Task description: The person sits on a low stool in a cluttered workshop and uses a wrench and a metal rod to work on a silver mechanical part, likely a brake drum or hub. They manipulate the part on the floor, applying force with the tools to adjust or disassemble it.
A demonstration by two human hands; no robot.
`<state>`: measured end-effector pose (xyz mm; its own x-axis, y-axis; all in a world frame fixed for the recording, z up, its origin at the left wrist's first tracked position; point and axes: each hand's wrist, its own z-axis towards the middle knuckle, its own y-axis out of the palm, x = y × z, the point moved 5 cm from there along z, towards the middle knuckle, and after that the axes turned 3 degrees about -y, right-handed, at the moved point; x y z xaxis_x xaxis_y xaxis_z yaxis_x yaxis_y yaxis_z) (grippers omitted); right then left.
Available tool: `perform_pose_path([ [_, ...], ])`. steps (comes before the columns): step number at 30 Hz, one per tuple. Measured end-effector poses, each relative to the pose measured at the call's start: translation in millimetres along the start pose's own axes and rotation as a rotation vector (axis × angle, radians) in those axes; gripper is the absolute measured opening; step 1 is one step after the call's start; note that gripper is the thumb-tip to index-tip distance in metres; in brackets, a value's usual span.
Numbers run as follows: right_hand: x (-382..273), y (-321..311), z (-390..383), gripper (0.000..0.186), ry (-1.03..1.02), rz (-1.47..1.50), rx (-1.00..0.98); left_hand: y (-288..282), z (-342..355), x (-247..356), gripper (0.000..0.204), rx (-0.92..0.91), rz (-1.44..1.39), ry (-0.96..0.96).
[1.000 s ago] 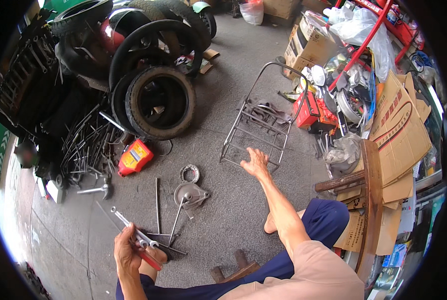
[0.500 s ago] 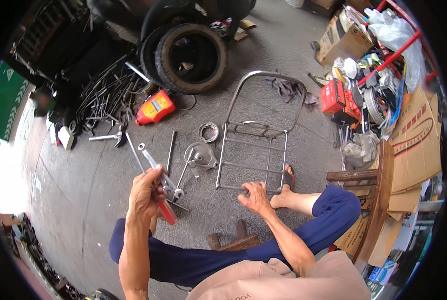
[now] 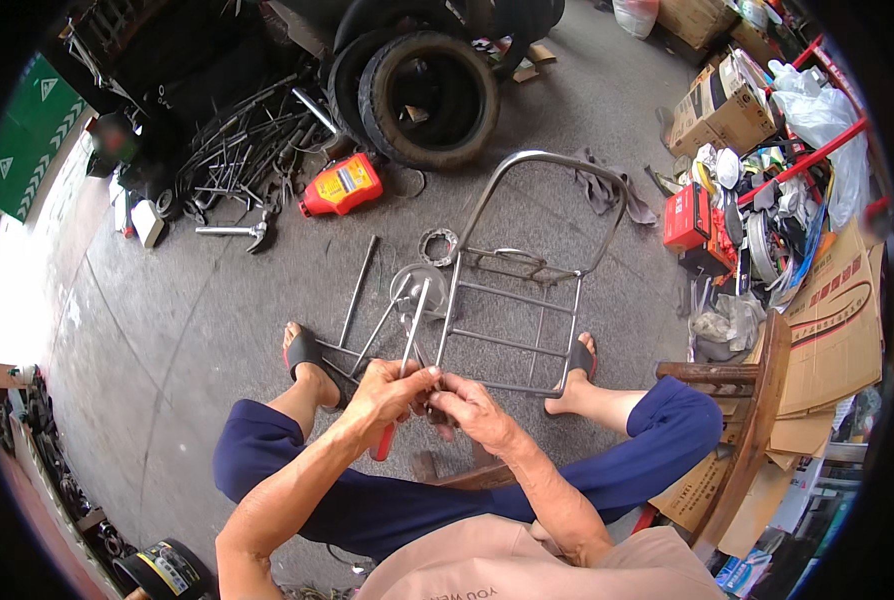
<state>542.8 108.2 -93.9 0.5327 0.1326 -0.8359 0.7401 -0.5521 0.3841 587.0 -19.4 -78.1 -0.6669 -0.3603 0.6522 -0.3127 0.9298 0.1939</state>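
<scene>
My left hand [image 3: 395,390] is closed round a red-handled screwdriver [image 3: 383,442], the handle showing below the fist. Slim metal shanks [image 3: 417,325] rise above the same fist; which is the screwdriver's and which a spanner's is hard to tell. Against its fingertips, my right hand [image 3: 475,412] is pinched closed, and what lies between its fingers is hidden. Just beyond both hands, a tubular metal carrier rack [image 3: 510,292] with a tall loop lies on the floor. Left of it are a round metal brake plate [image 3: 407,285] with a lever and a metal ring [image 3: 438,247].
A long bar [image 3: 359,290] lies left of the brake plate. Farther off are a hammer [image 3: 237,231], a red bottle [image 3: 341,184] and stacked tyres [image 3: 482,110]. To the right stand a wooden chair [image 3: 757,420], flattened cardboard [image 3: 832,320] and a red box [image 3: 687,218].
My left hand has moved right with its tools. My right hand has left the rack's lower bar and come left to meet it. The view has shifted, so my left foot now shows.
</scene>
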Motion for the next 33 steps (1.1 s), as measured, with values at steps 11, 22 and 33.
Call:
perform_pose_path([
  [11, 94.6, -40.9, -15.4, 0.032, 0.398, -0.69, -0.215, -20.6, 5.4, -44.6, 0.05, 0.06, 0.301, 0.019],
  [22, 215.0, -66.7, 0.3, 0.035, 0.494, -1.308, -0.227, -34.1, 12.9, -51.0, 0.032, 0.13, -0.004, 0.006],
  [33, 31.3, 3.1, -6.8, 0.053, 0.088, 0.016, -0.118, 4.8, 6.8, -38.9, 0.021, 0.004, -0.493, 0.115],
])
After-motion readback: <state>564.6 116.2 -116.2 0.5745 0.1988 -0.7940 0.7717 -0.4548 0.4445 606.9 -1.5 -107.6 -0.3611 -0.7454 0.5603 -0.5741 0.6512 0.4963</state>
